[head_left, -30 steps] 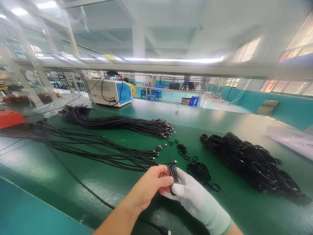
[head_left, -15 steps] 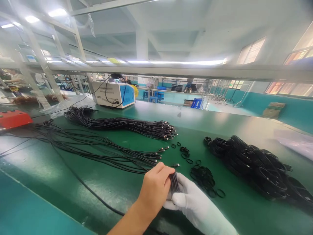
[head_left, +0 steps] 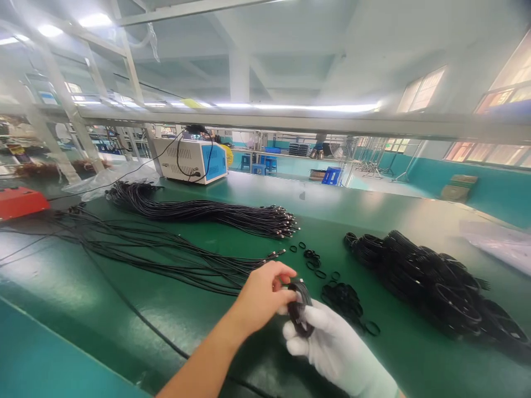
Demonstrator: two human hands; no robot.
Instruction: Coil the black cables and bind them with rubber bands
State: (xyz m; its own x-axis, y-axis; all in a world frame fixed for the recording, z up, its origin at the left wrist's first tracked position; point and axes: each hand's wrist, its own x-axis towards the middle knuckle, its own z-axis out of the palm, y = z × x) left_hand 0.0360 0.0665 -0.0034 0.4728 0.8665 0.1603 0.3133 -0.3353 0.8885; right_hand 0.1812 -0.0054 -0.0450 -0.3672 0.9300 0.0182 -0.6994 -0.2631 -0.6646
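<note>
My bare left hand (head_left: 261, 296) and my white-gloved right hand (head_left: 332, 345) meet low in the middle, both closed on a small coil of black cable (head_left: 299, 308). The left fingers pinch the coil's top, while the gloved hand cups it from below. Just beyond lie small black rubber bands (head_left: 342, 298) scattered on the green mat (head_left: 186, 315). To the left, loose black cables (head_left: 166, 257) stretch across the mat with their plugs pointing right.
A big heap of coiled cables (head_left: 431, 284) lies on the right. A second cable bundle (head_left: 207, 210) lies further back, a white and blue machine (head_left: 193, 160) behind it. A red object (head_left: 20, 200) sits at the left edge, clear plastic (head_left: 501, 246) at far right.
The coil has turned in my hands from an upright flat bunch to a rounder loop. My left hand rose slightly and shifted its pinch to the coil's top.
</note>
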